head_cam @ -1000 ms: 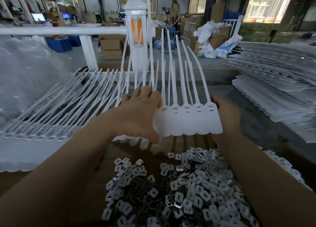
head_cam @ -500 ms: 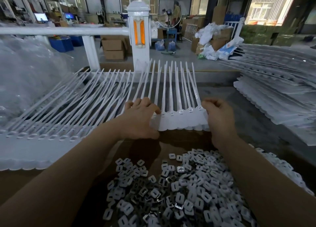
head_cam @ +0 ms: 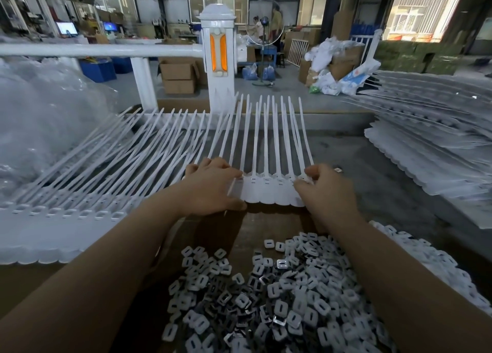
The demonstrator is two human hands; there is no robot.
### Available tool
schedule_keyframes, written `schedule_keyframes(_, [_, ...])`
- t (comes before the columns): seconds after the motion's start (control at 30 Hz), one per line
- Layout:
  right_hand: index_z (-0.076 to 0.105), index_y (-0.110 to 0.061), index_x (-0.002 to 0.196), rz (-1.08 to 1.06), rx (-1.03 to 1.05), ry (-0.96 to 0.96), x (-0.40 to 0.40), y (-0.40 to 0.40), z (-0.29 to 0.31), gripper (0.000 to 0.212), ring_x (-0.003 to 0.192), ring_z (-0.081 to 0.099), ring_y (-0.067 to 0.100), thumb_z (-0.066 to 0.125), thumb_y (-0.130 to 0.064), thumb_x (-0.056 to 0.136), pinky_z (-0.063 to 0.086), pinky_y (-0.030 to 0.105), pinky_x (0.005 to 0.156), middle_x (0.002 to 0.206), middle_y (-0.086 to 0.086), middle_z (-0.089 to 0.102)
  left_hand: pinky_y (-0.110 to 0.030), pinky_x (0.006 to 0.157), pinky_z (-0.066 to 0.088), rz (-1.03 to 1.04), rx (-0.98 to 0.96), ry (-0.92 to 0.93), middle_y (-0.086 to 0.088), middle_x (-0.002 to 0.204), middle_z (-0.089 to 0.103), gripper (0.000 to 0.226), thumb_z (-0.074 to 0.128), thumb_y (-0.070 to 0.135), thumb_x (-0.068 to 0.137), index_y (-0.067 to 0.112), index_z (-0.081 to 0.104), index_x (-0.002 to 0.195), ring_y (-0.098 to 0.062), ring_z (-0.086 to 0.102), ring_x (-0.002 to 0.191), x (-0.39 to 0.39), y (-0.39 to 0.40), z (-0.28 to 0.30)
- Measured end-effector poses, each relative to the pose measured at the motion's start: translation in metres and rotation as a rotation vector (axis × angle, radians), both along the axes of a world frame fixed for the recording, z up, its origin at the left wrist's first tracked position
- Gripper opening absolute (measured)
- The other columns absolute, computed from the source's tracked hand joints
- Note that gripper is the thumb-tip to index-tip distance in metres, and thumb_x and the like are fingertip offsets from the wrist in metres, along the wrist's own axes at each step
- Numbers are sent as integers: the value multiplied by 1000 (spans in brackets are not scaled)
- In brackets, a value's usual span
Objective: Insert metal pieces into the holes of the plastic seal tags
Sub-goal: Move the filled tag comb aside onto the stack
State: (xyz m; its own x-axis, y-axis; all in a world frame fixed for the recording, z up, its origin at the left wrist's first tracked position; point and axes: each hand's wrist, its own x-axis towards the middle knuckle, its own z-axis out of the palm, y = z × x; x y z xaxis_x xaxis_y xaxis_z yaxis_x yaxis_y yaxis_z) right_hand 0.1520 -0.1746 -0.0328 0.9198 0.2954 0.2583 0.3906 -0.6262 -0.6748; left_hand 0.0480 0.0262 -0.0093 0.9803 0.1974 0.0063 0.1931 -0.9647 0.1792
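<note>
Both hands are on one joined strip of plastic seal tags, laid flat across the middle of the tabletop with its long tails fanning toward the far edge. From the head camera, the left hand grips the strip's left end, thumb along the near edge and fingers curled over the heads; the right hand pinches the right end. Holding it at both ends looks meant to square it up with its slots facing up, ready for filling. At the near edge a heap of metal pieces sits within easy reach, most cased in white. Left of the strip a longer row of tags lies the same way, and more are stacked at the right edge
</note>
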Motion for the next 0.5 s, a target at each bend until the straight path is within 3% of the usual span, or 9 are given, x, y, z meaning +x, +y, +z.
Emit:
schedule_keyframes(0.13, [55, -17, 126, 3, -30, 7, -1, 1, 1, 40, 118, 51, 28, 58, -35, 90, 43, 44, 100, 120, 4, 63, -46, 113, 10, -26, -5, -52, 7, 153, 36, 80, 64, 57, 83, 35, 27, 150, -20, 22, 144, 1, -1, -2])
schedule_keyframes(0.3, [55, -27, 128, -3, -120, -2, -1, 4, 0, 41, 123, 41, 29, 56, -35, 88, 38, 41, 97, 124, 2, 60, -48, 114, 11, 26, 26, -117, 8, 153, 38, 71, 60, 59, 86, 35, 33, 148, -18, 27, 143, 2, -4, -6])
schedule_keyframes(0.5, [61, -46, 112, 133, -228, -112, -6, 5, -2, 24, 127, 33, 25, 57, -46, 88, 24, 43, 101, 133, -11, 55, -48, 117, 10, 30, -5, -48, 10, 154, 34, 65, 56, 59, 89, 34, 38, 146, -17, 23, 143, 2, -7, -6])
